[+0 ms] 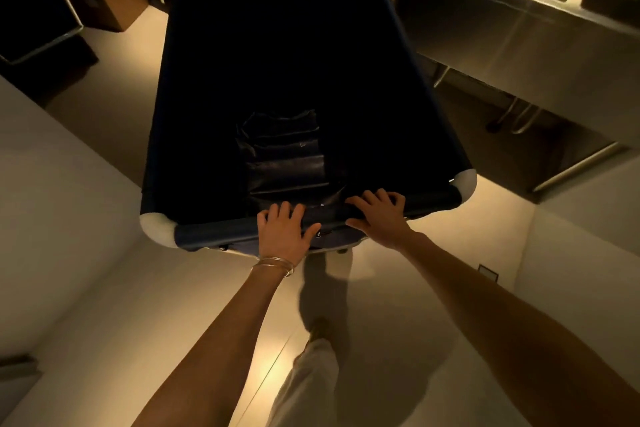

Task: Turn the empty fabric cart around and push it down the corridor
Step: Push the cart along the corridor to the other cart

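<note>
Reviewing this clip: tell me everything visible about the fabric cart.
The fabric cart is a deep rectangular bin of dark navy cloth stretched over a frame, with white rounded caps at all four top corners. Its interior is dark; only what looks like folded dark material lies at the bottom. It stands upright on the pale floor, beside a steel counter. The left hand and right hand both rest on its near rim, fingers over the edge.

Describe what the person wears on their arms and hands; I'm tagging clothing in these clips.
Both forearms are bare, with no sleeves or gloves in view. The left hand has thin metallic bangles stacked at the wrist. The right hand and its wrist carry nothing visible. No rings can be made out in this dim light.
</note>
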The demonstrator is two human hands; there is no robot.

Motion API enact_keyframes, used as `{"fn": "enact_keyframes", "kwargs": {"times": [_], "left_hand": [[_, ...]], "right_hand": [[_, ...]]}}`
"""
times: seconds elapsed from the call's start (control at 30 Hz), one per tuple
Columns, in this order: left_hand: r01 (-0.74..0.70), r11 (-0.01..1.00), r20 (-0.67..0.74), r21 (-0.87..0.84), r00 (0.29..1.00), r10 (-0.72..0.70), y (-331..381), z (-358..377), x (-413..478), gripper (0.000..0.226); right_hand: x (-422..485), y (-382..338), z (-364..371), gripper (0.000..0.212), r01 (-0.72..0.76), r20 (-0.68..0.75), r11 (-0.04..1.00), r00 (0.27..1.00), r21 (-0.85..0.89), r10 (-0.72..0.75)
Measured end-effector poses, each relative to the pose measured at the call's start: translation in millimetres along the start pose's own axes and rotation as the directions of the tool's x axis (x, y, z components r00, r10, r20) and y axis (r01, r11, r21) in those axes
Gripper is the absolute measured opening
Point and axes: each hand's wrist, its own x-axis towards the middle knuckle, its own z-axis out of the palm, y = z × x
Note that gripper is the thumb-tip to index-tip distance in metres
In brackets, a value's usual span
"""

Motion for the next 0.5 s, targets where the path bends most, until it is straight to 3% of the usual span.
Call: {"fn": "enact_keyframes", "kwargs": {"times": [0.13, 0.23, 0.5], "left_hand": [[0.067, 0.998, -0.015, 0.013, 0.998, -0.066, 4.6, 4.6, 38.8, 0.047], [0.119, 0.993, -0.007, -0.012, 0.993, -0.119, 9.0, 9.0, 61.6, 0.041], [0.232, 0.972, -0.042, -0.041, 0.972, -0.233, 31.7, 13.6, 88.2, 0.038]], "right_hand": [[45.3, 22.6, -7.8, 0.055, 0.054, -0.005, 0.999, 0.999, 0.007, -0.054], [75.4, 35.6, -12.8, 0.045, 0.083, 0.058, 0.996, 0.995, -0.009, -0.083], [119.9, 63.8, -22.4, 0.045, 0.198, 0.063, 0.98, 0.978, -0.015, -0.197]]}}
